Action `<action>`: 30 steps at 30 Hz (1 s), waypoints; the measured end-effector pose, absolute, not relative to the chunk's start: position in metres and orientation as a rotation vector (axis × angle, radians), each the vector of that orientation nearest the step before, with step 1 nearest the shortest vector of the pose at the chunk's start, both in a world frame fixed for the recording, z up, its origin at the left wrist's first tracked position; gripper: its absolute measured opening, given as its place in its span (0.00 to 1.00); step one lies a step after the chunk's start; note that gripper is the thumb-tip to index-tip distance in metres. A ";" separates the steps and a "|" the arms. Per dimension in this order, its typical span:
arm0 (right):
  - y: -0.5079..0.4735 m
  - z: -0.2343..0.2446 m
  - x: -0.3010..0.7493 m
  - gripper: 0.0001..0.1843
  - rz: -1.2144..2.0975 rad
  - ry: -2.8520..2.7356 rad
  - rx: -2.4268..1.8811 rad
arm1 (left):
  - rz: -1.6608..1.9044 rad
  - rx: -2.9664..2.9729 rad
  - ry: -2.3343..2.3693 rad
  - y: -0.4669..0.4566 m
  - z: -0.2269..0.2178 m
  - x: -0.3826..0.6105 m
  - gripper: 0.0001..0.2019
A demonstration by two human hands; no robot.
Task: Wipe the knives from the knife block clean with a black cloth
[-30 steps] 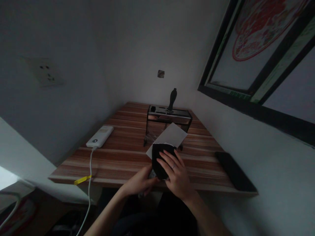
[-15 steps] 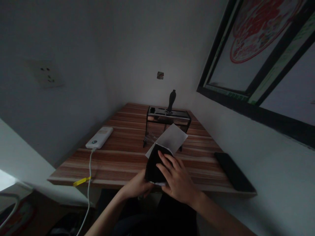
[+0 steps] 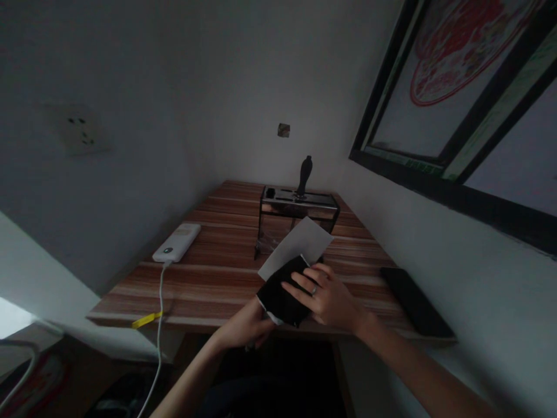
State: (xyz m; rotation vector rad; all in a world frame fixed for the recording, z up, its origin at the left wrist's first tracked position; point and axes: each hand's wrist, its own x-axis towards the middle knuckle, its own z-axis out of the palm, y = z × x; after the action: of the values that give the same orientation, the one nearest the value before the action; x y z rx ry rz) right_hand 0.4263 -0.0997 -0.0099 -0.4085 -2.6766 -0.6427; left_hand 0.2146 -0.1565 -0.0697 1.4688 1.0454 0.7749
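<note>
A black flat piece with pale edges (image 3: 278,293), perhaps fabric or paper, is held tilted at the table's front edge. My right hand (image 3: 326,293), wearing a ring, grips its right side with fingers laid over the top face and the thumb side hidden. My left hand (image 3: 246,325) is closed at its lower left, with the fingertips partly hidden under the piece. Just beyond lies a white sheet (image 3: 300,244), partly covered by the black piece. Behind that stands a dark metal frame with clear panels (image 3: 300,200), an upright black handle (image 3: 305,177) on its top.
A white power bank (image 3: 178,242) lies on the left of the wood-grain table (image 3: 217,232). Its white cable (image 3: 160,307), with a yellow tag (image 3: 147,320), hangs over the front edge. A black phone-like slab (image 3: 415,302) rests at the right edge. Walls close in on both sides.
The black piece has turned clockwise, from nearly upright to leaning right. My right hand has shifted right with it, while my left hand stays nearly in place.
</note>
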 end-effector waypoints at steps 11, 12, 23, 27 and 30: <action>-0.098 -0.022 0.404 0.20 -0.558 -2.702 -0.021 | 0.708 1.623 1.143 -0.154 -0.079 0.209 0.07; -0.097 -0.023 0.403 0.19 -0.561 -2.711 0.000 | 0.733 1.675 1.162 -0.154 -0.078 0.208 0.08; -0.098 -0.028 0.396 0.25 -0.413 -2.825 -0.180 | 0.668 1.564 1.207 -0.153 -0.079 0.211 0.04; -0.104 -0.028 0.392 0.25 -0.432 -2.803 -0.272 | 0.772 1.537 1.180 -0.154 -0.076 0.213 0.09; -0.105 -0.032 0.389 0.24 -0.456 -2.761 -0.299 | 0.798 1.537 1.173 -0.154 -0.076 0.214 0.13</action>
State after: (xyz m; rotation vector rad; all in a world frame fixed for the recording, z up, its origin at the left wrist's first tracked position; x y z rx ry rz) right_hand 0.3893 -0.1051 -0.0315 -0.2987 -2.7615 -0.4560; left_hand 0.2136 -0.1542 -0.0762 1.5375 1.1731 0.7980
